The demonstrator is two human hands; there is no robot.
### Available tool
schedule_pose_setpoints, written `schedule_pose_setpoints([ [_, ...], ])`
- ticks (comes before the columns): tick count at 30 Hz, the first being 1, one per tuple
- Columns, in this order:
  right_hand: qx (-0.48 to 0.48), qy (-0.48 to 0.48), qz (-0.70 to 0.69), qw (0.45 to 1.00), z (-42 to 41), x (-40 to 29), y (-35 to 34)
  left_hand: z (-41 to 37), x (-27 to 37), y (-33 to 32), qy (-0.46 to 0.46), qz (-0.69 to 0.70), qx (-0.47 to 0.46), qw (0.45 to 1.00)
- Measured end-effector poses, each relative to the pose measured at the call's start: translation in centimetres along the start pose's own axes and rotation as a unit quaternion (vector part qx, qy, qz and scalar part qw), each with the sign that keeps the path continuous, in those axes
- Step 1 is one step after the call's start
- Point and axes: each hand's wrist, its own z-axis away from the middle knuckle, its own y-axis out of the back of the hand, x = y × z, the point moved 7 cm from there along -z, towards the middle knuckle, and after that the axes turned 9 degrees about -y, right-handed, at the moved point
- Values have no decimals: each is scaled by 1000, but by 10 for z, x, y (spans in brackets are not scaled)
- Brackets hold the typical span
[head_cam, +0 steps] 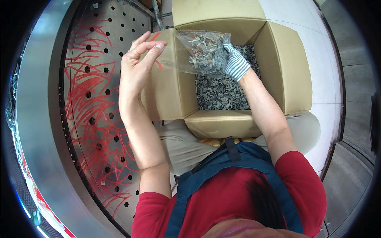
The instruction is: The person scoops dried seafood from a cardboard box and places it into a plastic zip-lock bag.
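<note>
An open cardboard box (pixel 271 65) stands before me, its bottom covered with dark, curled dried pieces (pixel 221 93), perhaps wood ear fungus. Over it, my right hand (pixel 236 61), in a grey-and-white striped glove, holds a clear plastic bag (pixel 208 53) partly filled with similar pieces. The glove's thumb lies over the bag's right end, and its other fingers are hidden. My bare left hand (pixel 141 58) is raised over the box's left flap, at the stretched left end of the bag. Thumb and forefinger nearly meet there; whether they pinch the thin film cannot be told.
At my left stands a perforated metal panel (pixel 101 107) with red scribbles, bordered by a wide metal rim (pixel 37 119). My bent legs in light trousers flank the box's near side. Pale floor tiles (pixel 324 89) lie to the right, with grey panels beyond.
</note>
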Motion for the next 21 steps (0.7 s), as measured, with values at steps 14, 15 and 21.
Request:
schedule_pose_setpoints([
  [14,173,-114,90,974,-28,32,70,14,-61,-70,147,90,-124,977],
  [15,196,-129,106,966,-33,38,85,17,-69,-76,149,85,-129,977],
  [21,334,-240,746,524,-2,27,131,26,-81,-130,111,43,-154,981],
])
